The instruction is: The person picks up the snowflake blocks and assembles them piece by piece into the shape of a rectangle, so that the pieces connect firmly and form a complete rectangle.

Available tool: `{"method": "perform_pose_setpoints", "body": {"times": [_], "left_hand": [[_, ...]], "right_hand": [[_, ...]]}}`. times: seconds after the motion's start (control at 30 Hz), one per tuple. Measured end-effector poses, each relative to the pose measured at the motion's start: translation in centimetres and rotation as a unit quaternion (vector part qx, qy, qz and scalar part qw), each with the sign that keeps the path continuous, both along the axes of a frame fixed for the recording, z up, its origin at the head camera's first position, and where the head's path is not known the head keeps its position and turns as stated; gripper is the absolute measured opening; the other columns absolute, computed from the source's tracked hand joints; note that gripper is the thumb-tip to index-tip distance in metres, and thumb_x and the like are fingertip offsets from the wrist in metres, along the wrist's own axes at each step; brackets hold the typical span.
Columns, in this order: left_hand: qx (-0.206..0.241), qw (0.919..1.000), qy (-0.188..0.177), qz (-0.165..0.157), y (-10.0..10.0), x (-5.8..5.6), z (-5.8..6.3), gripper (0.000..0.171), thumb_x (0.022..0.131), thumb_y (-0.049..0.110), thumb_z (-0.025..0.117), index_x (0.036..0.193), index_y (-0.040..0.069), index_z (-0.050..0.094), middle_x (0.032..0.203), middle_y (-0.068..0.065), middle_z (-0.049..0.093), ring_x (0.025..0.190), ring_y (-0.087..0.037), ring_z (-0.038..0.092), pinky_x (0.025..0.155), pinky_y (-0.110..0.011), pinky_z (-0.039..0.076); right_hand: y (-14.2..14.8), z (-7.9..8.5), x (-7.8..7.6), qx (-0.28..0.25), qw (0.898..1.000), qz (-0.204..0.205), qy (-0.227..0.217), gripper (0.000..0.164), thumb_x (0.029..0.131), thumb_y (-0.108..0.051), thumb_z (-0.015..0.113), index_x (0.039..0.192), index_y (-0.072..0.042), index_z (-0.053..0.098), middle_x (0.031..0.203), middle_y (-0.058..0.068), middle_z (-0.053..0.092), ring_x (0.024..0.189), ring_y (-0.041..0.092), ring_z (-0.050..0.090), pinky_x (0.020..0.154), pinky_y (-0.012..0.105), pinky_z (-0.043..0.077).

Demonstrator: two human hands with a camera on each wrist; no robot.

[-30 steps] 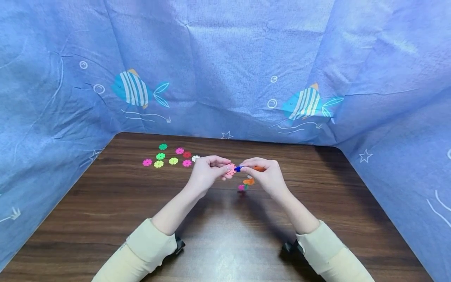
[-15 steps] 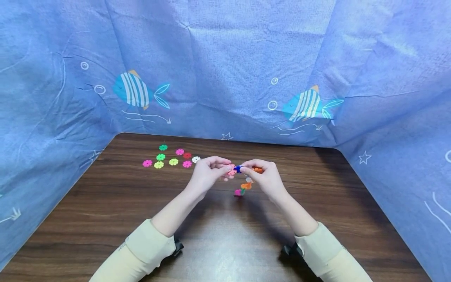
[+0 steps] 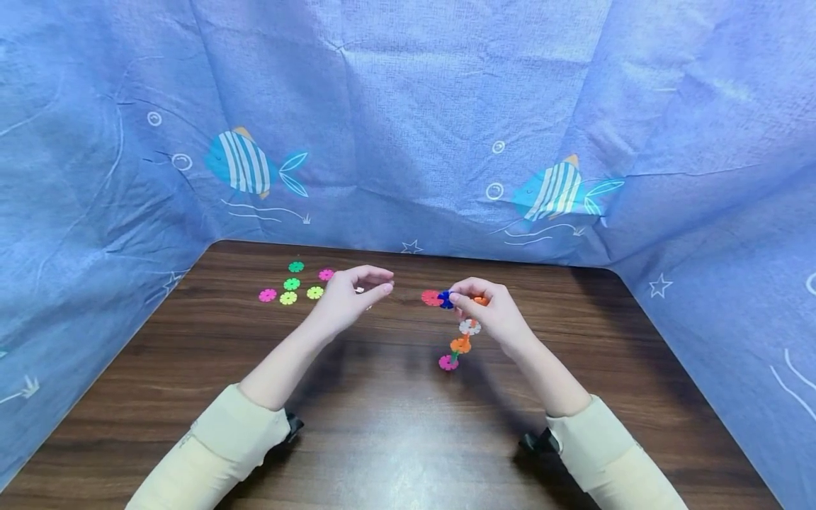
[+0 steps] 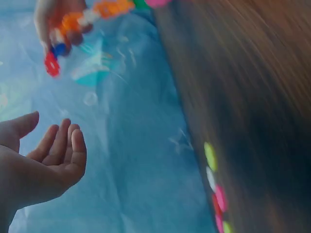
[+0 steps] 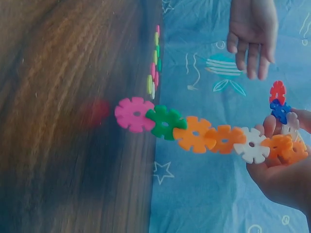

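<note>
Over the middle of the brown wooden table (image 3: 395,425), we note the right hand (image 3: 494,319) pinching one end of a chain of snowflake-shaped plastic discs (image 5: 204,133). Thumb and fingertips (image 5: 277,136) curl round the orange discs at that end. A blue disc (image 3: 445,299) and a red disc (image 3: 431,298) stick out past the fingers toward the left hand. The other end of the chain hangs down: white, orange, orange, green, then a pink disc (image 3: 448,363) lowest, close above the tabletop; we cannot tell whether it touches the wood. The discs are slotted edge to edge, each at an angle to its neighbour. The left hand (image 3: 347,297) is well apart from the chain, held above the table with its fingers loosely spread and slightly bent, gripping nothing; the left wrist view shows the bare palm (image 4: 39,170). Just beside and beyond that hand lie loose discs (image 3: 290,283) flat on the table near the far left corner: green, pink and yellow-green ones, close together but mostly not touching. Blue cloth printed with striped fish (image 3: 242,163) hangs behind and at both sides of the table. Cream sleeves (image 3: 210,453) cover both forearms.
</note>
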State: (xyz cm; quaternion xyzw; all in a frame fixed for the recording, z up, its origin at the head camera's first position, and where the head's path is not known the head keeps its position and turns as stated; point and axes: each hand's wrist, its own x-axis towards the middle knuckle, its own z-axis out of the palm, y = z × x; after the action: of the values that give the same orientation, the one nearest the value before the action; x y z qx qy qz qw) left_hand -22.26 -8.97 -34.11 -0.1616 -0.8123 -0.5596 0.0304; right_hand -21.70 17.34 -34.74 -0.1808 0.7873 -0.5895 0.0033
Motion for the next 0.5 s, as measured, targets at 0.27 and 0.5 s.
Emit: {"method": "perform_pose_setpoints", "body": {"times": [0.27, 0.5], "left_hand": [[-0.124, 0.9882, 0.09, 0.013, -3.1, -2.8, -2.2, 0.034, 0.086, 0.022, 0.07, 0.117, 0.012, 0.064, 0.108, -0.005, 0.07, 0.096, -0.022, 0.061, 0.079, -0.034, 0.045], [-0.175, 0.9758, 0.129, -0.022, -4.9, -5.1, -4.7, 0.042, 0.084, 0.022, 0.071, 0.122, 0.008, 0.059, 0.117, -0.01, 0.065, 0.109, -0.033, 0.055, 0.09, -0.05, 0.042]], "right_hand": [[0.7, -0.2, -0.4, 0.001, 1.0, 0.017, -0.009, 0.018, 0.091, -0.015, 0.062, 0.1, 0.001, 0.062, 0.07, 0.01, 0.059, 0.06, 0.013, 0.055, 0.052, 0.024, 0.047], [0.9, -0.7, -1.0, -0.019, 1.0, 0.011, -0.005, 0.017, 0.093, -0.012, 0.059, 0.104, 0.001, 0.058, 0.07, 0.008, 0.058, 0.058, 0.012, 0.054, 0.05, 0.024, 0.047]]}}
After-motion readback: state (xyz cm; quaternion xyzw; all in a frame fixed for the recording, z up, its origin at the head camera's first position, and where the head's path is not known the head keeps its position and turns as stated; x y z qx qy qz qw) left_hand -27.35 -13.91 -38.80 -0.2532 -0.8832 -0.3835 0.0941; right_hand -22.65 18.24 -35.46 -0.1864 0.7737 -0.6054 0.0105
